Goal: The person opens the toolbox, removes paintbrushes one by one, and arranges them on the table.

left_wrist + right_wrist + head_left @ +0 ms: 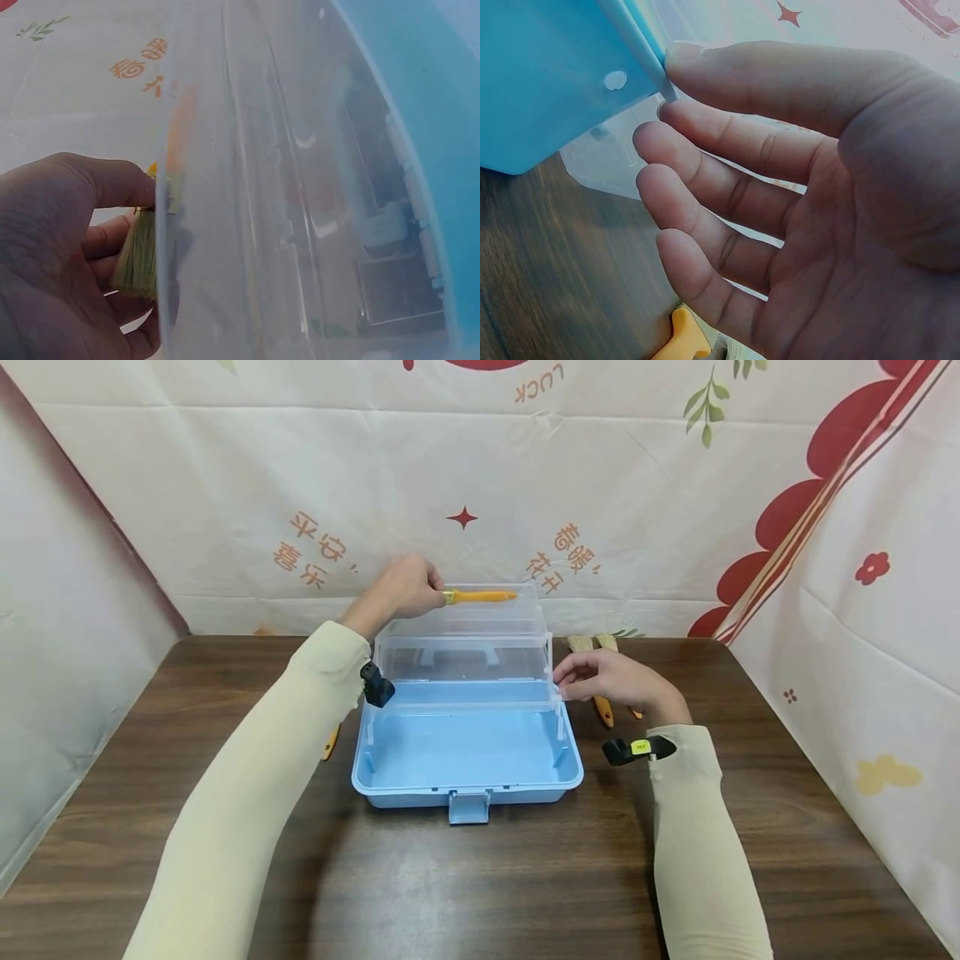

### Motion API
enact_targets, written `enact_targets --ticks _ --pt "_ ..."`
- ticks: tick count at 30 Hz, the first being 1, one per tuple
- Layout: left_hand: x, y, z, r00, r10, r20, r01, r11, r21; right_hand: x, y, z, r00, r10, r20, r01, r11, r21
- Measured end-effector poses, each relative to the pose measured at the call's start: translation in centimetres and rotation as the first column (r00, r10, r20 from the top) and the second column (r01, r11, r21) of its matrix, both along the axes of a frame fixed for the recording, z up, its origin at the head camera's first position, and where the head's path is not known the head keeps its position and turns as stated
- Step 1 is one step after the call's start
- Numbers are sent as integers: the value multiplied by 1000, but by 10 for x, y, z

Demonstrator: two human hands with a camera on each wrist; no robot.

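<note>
A paintbrush (483, 597) with a yellow handle lies level above the clear trays, its handle pointing right. My left hand (408, 587) pinches it near the ferrule; its pale bristles (137, 259) hang beside my fingers in the left wrist view. Below it stands an opened toolbox (465, 752) with a light blue base and clear plastic trays (461, 662) raised at the back. At the base's right rim, my right hand (618, 683) grips the edge between thumb and index finger. In the right wrist view, the other fingers (694, 195) fan out loosely under the blue wall (562, 82).
Beyond and under the right hand lie two more brushes with yellow handles (603, 712) on the brown wooden table (465, 877). Another yellow handle (331, 742) shows by the left forearm. A printed cloth (375, 468) hangs behind the table. The box's front latch (468, 808) hangs down.
</note>
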State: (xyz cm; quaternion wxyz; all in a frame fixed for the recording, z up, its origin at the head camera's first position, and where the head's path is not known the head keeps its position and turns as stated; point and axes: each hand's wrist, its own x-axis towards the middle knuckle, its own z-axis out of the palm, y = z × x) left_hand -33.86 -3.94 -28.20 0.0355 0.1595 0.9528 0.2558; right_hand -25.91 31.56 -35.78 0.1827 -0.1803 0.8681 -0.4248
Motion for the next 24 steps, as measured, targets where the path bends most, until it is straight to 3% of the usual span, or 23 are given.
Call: enact_targets --ticks 8,15,19,24 --pt "12 -5 5 995 -4 -99 11 997 74 1 0 0 1000 -2 -16 2 1000 11" --pt "30 -14 5 978 -15 -206 54 982 183 0 -1 1 1000 7 -3 -7 1000 1" --pt "40 -21 4 971 -31 -237 94 961 260 -1 -1 1 1000 4 4 -4 1000 3" --pt "56 -27 4 972 -50 -229 133 924 360 -1 -1 1 1000 1 5 -1 1000 9"
